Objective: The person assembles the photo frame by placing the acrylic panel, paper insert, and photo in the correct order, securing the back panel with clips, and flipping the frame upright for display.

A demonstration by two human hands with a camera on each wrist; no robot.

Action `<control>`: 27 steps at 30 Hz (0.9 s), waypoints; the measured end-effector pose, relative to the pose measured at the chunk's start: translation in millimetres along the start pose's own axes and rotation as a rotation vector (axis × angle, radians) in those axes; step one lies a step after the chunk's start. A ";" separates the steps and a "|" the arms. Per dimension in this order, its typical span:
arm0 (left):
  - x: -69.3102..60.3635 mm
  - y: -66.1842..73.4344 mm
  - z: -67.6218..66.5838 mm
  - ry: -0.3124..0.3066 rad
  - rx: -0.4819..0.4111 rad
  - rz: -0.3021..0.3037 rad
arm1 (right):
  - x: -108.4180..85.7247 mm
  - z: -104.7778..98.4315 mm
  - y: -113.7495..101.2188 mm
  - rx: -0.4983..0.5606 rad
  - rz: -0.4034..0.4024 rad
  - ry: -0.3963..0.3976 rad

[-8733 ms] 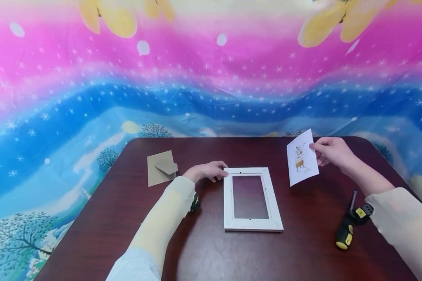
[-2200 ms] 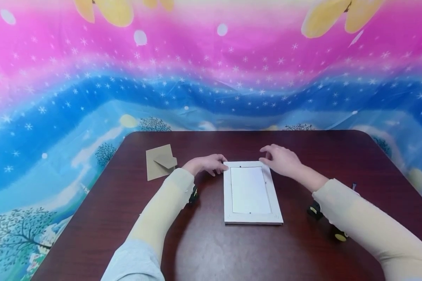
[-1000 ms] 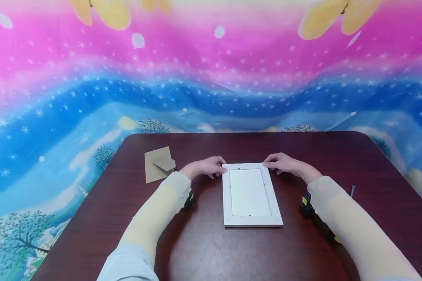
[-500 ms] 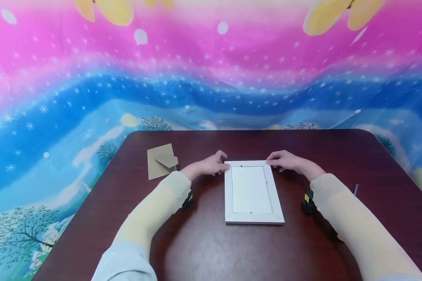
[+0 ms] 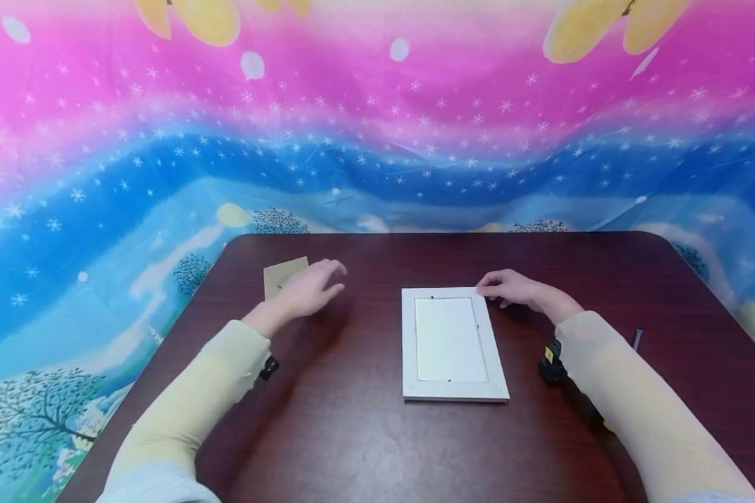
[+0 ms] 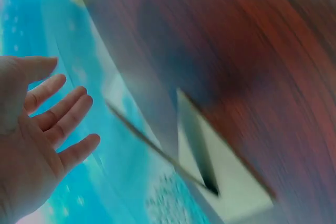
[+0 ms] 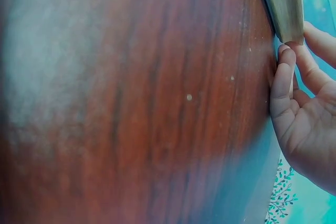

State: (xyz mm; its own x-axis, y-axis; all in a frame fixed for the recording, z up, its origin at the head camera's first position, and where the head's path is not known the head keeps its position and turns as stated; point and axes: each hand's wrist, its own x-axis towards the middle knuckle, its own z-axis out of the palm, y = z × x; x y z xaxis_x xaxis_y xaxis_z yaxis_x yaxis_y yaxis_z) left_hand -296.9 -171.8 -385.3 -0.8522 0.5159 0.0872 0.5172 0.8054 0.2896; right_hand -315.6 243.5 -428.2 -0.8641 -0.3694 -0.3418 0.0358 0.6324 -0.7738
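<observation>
A white picture frame (image 5: 456,389) lies on the table with its back side up. A blank white sheet (image 5: 449,339) fills its opening. My right hand (image 5: 512,288) pinches the frame's far right corner between thumb and fingers; the right wrist view shows the frame's corner (image 7: 291,11) at the fingertips. My left hand (image 5: 308,286) is over the tan backing board (image 5: 283,269), partly covering it. Its fingers are spread and hold nothing. In the left wrist view, the board's support leg (image 6: 152,148) sticks out at an angle, apart from the fingers.
The dark reddish table (image 5: 365,447) has rounded far corners. A screwdriver shaft (image 5: 637,339) shows beyond my right sleeve, which hides most of the tool. A colourful printed curtain (image 5: 377,140) hangs behind the table.
My left hand has let go of the frame's far left corner and moved left over the backing board. Earlier, my right hand held a printed card; the frame's opening now shows white.
</observation>
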 end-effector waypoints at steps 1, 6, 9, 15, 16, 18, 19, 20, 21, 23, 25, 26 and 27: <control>-2.8 -6.7 -3.1 -0.002 0.031 -0.008 | -0.6 -0.1 0.4 -0.005 -0.002 0.000; -14.3 -36.9 -18.7 -0.069 0.322 -0.064 | -1.6 0.3 1.5 0.004 0.003 -0.003; -18.4 -51.0 -24.3 -0.115 0.461 -0.092 | -1.8 -0.2 1.4 0.008 0.007 0.000; -22.6 -68.9 -23.0 -0.140 0.497 -0.106 | 0.1 -0.9 0.7 -0.002 -0.001 0.008; -22.7 -70.8 -21.7 -0.141 0.493 -0.103 | 0.1 -0.7 0.4 -0.004 -0.003 0.008; -22.4 -74.0 -18.4 -0.150 0.496 -0.094 | 0.1 -0.4 0.2 -0.007 -0.002 0.010; -21.8 -75.8 -16.5 -0.156 0.495 -0.091 | -0.1 -0.3 0.3 -0.010 -0.003 0.011; -21.0 -77.7 -14.4 -0.164 0.491 -0.092 | -0.2 -0.2 0.8 -0.016 -0.001 0.013; -20.0 -79.6 -12.3 -0.172 0.490 -0.093 | -0.4 -0.1 1.2 -0.022 -0.004 0.012; -17.3 -83.4 -7.8 -0.185 0.488 -0.096 | -0.8 0.1 1.8 -0.029 -0.001 0.015; -14.5 -86.2 -4.0 -0.187 0.468 -0.099 | -1.2 0.4 1.8 -0.032 0.003 0.021; -13.5 -87.1 -2.6 -0.183 0.460 -0.098 | -1.4 0.5 1.6 -0.032 0.004 0.023; -13.1 -87.5 -1.6 -0.178 0.453 -0.097 | -1.9 0.7 1.1 -0.034 -0.002 0.021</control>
State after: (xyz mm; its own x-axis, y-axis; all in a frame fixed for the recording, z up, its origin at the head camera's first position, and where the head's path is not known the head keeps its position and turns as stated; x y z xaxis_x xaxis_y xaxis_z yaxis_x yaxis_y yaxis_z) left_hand -331.1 -249.5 -410.3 -0.8916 0.4427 -0.0951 0.4526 0.8775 -0.1588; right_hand -313.6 244.4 -428.7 -0.8746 -0.3566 -0.3283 0.0167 0.6548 -0.7556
